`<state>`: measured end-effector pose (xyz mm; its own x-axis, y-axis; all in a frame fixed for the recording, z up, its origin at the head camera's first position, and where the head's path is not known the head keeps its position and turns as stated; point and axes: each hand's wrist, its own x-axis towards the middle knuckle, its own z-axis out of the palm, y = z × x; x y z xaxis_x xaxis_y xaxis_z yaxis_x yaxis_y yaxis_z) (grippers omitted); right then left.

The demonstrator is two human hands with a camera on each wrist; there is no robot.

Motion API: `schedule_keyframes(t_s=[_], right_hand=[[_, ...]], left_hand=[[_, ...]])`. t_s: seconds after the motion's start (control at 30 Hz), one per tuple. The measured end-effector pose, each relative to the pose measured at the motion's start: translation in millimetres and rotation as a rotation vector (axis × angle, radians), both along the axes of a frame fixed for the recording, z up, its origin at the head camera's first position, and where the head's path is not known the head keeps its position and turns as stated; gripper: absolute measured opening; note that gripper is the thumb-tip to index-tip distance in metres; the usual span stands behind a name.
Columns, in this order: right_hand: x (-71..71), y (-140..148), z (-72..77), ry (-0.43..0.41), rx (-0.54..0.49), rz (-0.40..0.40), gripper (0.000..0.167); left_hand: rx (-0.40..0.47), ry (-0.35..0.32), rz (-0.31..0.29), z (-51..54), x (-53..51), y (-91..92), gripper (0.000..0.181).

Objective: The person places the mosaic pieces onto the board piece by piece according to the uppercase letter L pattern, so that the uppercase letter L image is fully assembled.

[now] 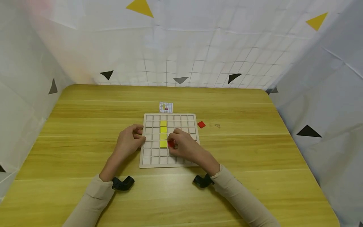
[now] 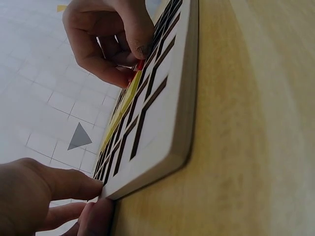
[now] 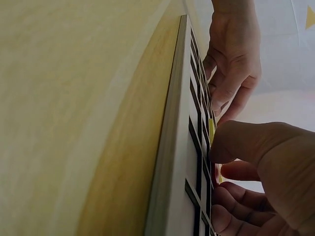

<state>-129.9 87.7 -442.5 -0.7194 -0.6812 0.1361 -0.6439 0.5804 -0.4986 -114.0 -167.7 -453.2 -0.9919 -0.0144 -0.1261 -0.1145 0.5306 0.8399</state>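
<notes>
A pale wooden grid board [image 1: 147, 162] lies flat on the table. Several yellow square tiles [image 1: 163, 136] stand in one column of its cells. Over the cell to the right of the lowest yellow tile, my right hand [image 1: 184, 145] pinches a red square tile [image 1: 171, 144], low against the board. The left wrist view shows this red tile [image 2: 141, 65] between thumb and finger, partly hidden. My left hand [image 1: 129, 139] touches the board's left edge with loosely bent fingers. Another red tile [image 1: 201, 124] rests on the table just right of the board.
A small printed card [image 1: 165, 107] with a coloured grid pattern lies behind the board. Wooden table surface [image 1: 255, 142] surrounds the board. White sheeting [image 1: 181, 41] with triangular marks rises behind and at both sides. A black wrist camera [image 1: 123, 183] is on the left wrist.
</notes>
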Motion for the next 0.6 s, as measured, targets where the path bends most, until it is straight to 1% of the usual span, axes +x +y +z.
schedule_keyframes(t_s=[0.17,0.33,0.6], right_hand=[[0.8,1,0.4,0.002,-0.018,-0.010,0.024],[1.8,4,0.4,0.035,-0.033,-0.025,0.022],[2.0,16,0.6,0.055,-0.056,-0.107,0.020]], left_hand=[[0.001,0.002,0.001,0.1,0.8,0.0,0.047],[0.000,0.002,0.000,1.2,0.9,1.1,0.047],[0.000,-0.005,-0.001,-0.4,0.2,0.8,0.048]])
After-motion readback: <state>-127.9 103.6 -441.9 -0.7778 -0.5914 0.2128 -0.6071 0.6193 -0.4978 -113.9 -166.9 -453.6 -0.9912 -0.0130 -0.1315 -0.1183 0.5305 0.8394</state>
